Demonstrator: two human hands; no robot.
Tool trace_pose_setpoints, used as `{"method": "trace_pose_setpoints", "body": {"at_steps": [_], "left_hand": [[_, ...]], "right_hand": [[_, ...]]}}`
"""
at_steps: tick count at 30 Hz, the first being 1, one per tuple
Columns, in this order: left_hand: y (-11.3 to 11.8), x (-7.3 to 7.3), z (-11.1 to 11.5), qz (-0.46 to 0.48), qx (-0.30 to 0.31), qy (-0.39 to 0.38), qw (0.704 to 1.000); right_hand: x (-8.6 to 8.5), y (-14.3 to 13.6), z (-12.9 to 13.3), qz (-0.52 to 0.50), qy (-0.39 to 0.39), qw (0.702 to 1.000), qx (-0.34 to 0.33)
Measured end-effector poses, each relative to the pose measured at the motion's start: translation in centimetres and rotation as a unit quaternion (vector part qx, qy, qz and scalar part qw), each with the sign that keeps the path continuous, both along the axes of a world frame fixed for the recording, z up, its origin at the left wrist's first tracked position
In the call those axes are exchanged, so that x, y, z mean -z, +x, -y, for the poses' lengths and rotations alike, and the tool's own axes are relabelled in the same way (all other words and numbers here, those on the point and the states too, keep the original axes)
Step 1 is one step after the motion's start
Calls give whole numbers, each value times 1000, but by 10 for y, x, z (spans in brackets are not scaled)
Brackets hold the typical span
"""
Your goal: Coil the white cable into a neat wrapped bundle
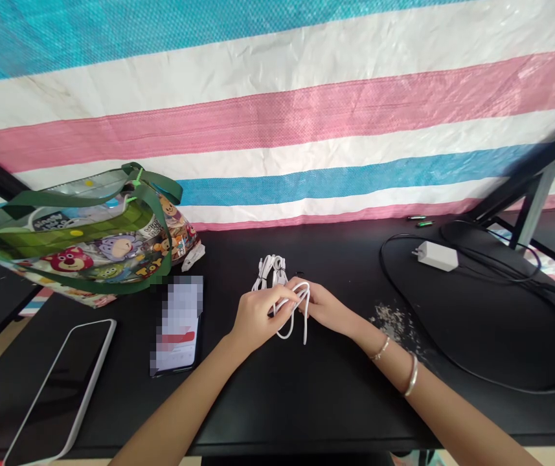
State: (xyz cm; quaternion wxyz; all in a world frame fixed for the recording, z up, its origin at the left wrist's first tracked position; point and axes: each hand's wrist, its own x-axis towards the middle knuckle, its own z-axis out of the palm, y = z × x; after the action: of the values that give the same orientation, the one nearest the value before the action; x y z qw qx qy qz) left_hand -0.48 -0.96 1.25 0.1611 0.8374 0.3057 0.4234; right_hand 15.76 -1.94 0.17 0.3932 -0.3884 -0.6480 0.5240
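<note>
Two slim bundles of white cord, one on the left (261, 275) and one beside it (280, 264), are already folded up on the matte black tabletop (258, 408), each with what looks like a dark tie round its middle. So I'd call those two done. What's left, far as I can see, is the loose white cable (305, 327): it's up in front of the bundles, between both hands, looped a few times with one end dangling, and I can't spot any tie on it. My guess is it's partway through being coiled, with neatening and tying not done yet.

Pose-wise, the left hand (259, 317) comes in from the lower left, back of the hand up, thumb and index pinching the loops. The right hand (323, 305) reaches in from the lower right, its fingers around the far side of the same cable; looks like it's gripping too, though the fingertips are partly hidden. Both forearms angle inward so the hands nearly meet. There's a shiny silver bangle (412, 374) on the right forearm, lying clear of the cable.
</note>
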Motion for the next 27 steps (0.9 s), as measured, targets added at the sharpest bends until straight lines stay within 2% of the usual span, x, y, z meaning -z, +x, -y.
{"method": "trace_pose_setpoints", "body": {"at_steps": [6,14,27], "left_hand": [[-1,3,0,4,1,-17,1000],[0,-1,-1,103,20,-152,983],[1,-5,-4,173,19,-283,943]], "right_hand": [[-1,-1,0,-3,3,1000,0],[3,-4,-1,-28,31,999,-4],[-3,-7,3,-71,8,997,20]]}}
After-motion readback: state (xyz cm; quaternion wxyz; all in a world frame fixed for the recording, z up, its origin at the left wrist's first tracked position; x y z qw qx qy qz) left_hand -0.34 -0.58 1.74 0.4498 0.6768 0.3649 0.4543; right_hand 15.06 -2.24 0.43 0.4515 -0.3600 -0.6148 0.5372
